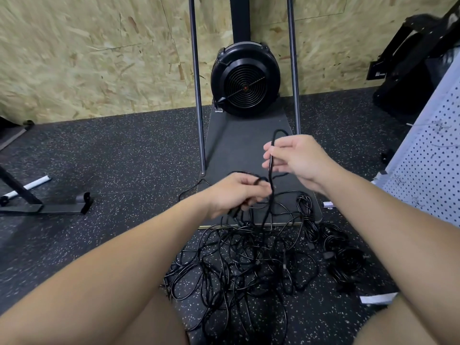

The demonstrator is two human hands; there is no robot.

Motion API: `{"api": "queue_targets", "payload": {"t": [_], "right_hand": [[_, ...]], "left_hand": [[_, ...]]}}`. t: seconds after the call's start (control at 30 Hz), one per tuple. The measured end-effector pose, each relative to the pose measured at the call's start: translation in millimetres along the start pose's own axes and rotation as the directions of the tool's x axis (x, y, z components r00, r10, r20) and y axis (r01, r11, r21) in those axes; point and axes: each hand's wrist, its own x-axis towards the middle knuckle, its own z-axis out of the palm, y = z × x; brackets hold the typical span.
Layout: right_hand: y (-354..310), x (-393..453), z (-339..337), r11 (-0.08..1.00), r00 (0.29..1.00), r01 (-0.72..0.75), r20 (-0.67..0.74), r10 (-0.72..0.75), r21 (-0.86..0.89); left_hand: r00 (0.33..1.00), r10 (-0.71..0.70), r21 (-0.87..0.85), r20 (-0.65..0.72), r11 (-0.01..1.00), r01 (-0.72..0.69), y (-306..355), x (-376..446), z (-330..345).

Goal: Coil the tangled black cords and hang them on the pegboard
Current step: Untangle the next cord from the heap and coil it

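Note:
A large tangle of black cords (pixel 239 265) lies on the speckled floor between my knees. My right hand (pixel 296 160) pinches one black cord (pixel 271 155) and holds it up, a loop rising above the fingers. Lower and to the left, my left hand (pixel 236 192) grips cord strands that run down into the tangle. Some coiled black cords (pixel 346 260) lie to the right of the pile. The white pegboard (pixel 428 170) leans at the right edge of the view.
A black fan-wheel machine (pixel 245 80) with two metal uprights and a dark base platform (pixel 239 150) stands straight ahead against an OSB wall. A black metal frame foot (pixel 49 207) lies at the left. Black equipment stands at the upper right.

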Motion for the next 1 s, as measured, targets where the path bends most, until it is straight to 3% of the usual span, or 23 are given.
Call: {"api": "queue_targets", "payload": {"t": [0.07,0.2,0.27,0.33,0.47,0.53,0.63,0.83,1.0], "right_hand": [[-3.5,1.3,0.0,0.998,0.999,0.014,-0.036,-0.012,0.062],[-4.0,3.5,1.9,0.994,0.999,0.011,-0.053,-0.005,0.104],[-0.2,5.5,2.5,1.000,0.997,-0.012,-0.077,0.013,0.013],[7.8,5.8,-1.2,0.977,0.997,-0.059,-0.057,0.048,-0.207],[33.2,-5.5,-1.4,0.835,0.947,-0.048,0.240,0.212,-0.548],[43.6,-12.5,6.5,0.832,0.887,-0.034,0.367,0.281,-0.554],[50.1,-14.1,12.9,0.844,0.843,-0.006,0.451,0.293,-0.536],[36.1,-6.6,10.8,0.892,0.932,-0.020,0.315,0.180,-0.451],[13.7,0.2,6.6,0.949,0.997,-0.008,0.067,0.031,-0.315]], "left_hand": [[0.999,0.020,0.046,0.025,0.999,-0.021,-3.3,-1.5,12.9],[0.994,0.081,0.107,-0.074,0.992,-0.073,-7.0,0.9,24.1],[0.988,0.082,0.038,-0.135,0.996,-0.077,-3.0,2.8,22.9],[0.970,0.090,-0.040,-0.224,0.994,-0.102,3.1,5.7,18.6],[0.952,0.142,-0.167,-0.272,0.967,-0.192,16.5,8.3,9.4],[0.954,0.162,-0.231,-0.252,0.947,-0.222,21.0,10.5,5.9],[0.953,0.179,-0.318,-0.243,0.914,-0.252,26.5,11.2,1.1],[0.930,0.185,-0.431,-0.318,0.846,-0.315,30.6,12.0,-11.2],[0.945,0.113,-0.090,-0.307,0.985,-0.147,18.9,8.1,-11.6]]}}
